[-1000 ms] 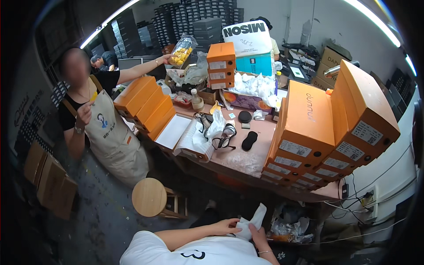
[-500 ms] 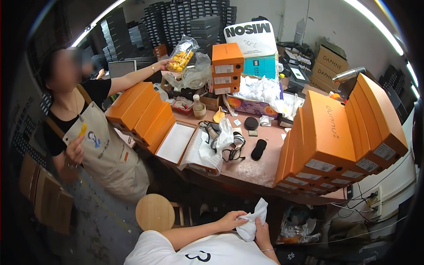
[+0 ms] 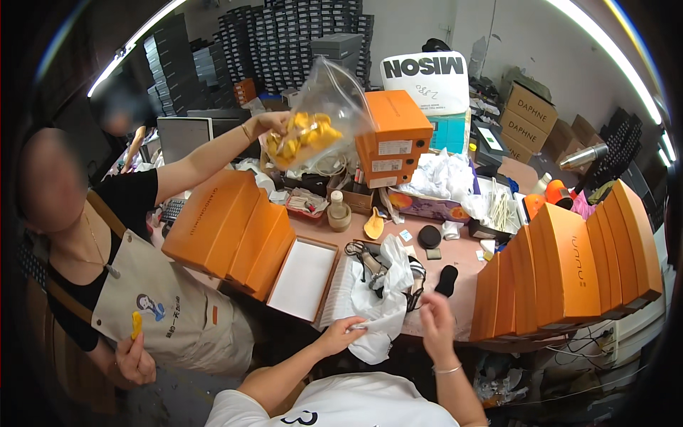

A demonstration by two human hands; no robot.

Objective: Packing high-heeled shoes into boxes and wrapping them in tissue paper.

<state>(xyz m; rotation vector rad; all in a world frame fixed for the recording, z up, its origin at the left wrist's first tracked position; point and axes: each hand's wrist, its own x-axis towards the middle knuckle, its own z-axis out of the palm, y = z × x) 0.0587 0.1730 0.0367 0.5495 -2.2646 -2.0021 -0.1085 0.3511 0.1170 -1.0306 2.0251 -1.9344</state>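
Observation:
My left hand is closed on a sheet of white tissue paper that spills over the near edge of a paper-lined shoebox. My right hand is raised just right of the paper, slightly blurred, its fingers loosely bent and apart from it with nothing visible in them. Between and beyond my hands lie strappy sandals with dark straps, partly covered by the paper. A black oblong item and a round black tin-like item rest on the table beyond my right hand.
At left a co-worker in an apron holds a clear bag of yellow pieces over the table and one yellow piece. Orange shoeboxes stand at left, right and back. An open box neighbours the sandals.
My hands have moved forward from my lap to the table edge and apart; the crumpled tissue was between both. The co-worker's bag has swung nearer and to the right.

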